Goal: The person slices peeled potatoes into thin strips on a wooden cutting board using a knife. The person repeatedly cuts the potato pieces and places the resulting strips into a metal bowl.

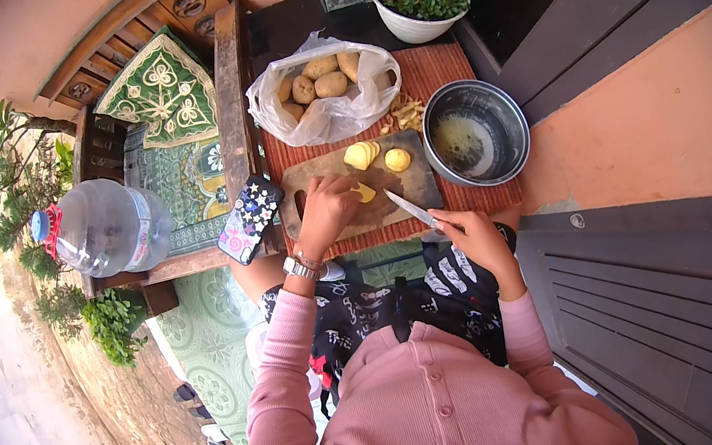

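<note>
My left hand (331, 207), with a metal watch on its wrist, is over the left part of a worn wooden cutting board (320, 171). Its curled fingertips are at a yellow potato slice (365, 193), whose left side they partly hide. In my right hand (476, 240) is the handle of a small knife (411, 208). The blade points up and left over the board's near right part. Farther back on the board lies a fanned stack of potato slices (361, 154), and beside it a rounded peeled potato piece (397, 160).
A metal pot (476, 133) with a little cloudy liquid stands right of the board. Behind are peelings (407, 114) and a plastic bag (329, 122) of unpeeled potatoes. A phone (251, 219) lies at the left edge. A large plastic bottle (109, 227) and potted plant (423, 6) stand farther off.
</note>
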Action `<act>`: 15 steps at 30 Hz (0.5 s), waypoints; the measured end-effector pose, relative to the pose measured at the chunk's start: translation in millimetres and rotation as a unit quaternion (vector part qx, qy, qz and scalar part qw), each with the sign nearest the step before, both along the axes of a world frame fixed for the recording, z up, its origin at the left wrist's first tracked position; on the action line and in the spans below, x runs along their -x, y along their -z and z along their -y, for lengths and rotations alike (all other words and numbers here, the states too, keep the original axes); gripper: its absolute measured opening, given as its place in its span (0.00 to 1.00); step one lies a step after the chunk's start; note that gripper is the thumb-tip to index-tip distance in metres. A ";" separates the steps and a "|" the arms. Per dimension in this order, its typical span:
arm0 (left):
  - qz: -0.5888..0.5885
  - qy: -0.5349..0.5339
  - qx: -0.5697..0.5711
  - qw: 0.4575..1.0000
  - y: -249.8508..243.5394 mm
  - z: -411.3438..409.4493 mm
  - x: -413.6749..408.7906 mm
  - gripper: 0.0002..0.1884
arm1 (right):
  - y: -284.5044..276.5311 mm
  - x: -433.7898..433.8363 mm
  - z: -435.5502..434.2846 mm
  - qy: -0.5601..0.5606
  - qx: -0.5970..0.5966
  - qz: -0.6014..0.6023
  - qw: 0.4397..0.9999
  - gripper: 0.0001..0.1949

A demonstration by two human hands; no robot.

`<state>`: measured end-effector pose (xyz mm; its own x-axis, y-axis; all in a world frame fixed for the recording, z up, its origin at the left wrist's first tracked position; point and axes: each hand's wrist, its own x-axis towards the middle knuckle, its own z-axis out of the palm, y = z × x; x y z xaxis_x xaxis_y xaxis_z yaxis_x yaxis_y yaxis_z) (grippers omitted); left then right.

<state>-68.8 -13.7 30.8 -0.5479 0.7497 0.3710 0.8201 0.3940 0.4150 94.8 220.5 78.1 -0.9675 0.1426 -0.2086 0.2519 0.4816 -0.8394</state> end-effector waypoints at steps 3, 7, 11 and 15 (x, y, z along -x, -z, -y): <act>0.014 -0.007 -0.001 1.000 3.8 6.5 -4.8 0.07 | 4.9 2.3 7.3 -0.002 -0.012 -0.041 0.999 0.15; 0.030 -0.012 -0.011 0.999 8.6 12.7 -8.3 0.08 | 19.5 6.7 17.6 -0.006 -0.032 -0.082 0.996 0.15; 0.050 -0.013 -0.010 0.999 12.4 16.6 -13.2 0.08 | 24.5 11.7 28.1 -0.015 -0.061 -0.070 0.996 0.15; 0.075 -0.044 -0.015 0.996 16.2 18.3 -21.6 0.09 | 24.2 12.0 35.1 -0.017 -0.082 -0.071 0.994 0.16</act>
